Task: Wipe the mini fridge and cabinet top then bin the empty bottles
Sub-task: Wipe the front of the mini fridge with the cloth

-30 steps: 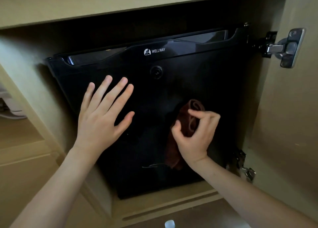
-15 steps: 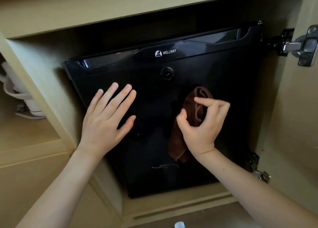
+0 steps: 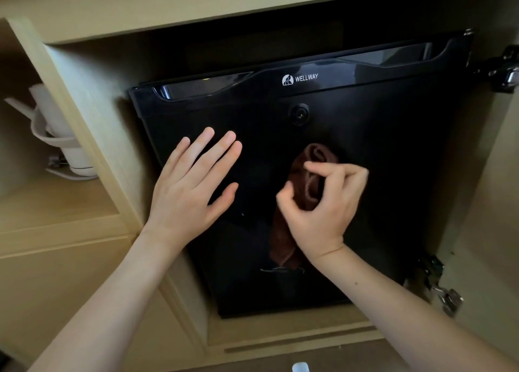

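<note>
the brown cloth sits bunched under the right hand, whose curled fingers and thumb pinch it against the door of the black mini fridge, below the round lock. the right forearm reaches in from the lower right. the left hand lies flat beside it, fingers straight, holding nothing. the cloth runs lengthwise down the door, its loose end hanging below the wrist.

One wide-angle head camera, looking forward and down, close to the mini fridge inside the cabinet
</note>
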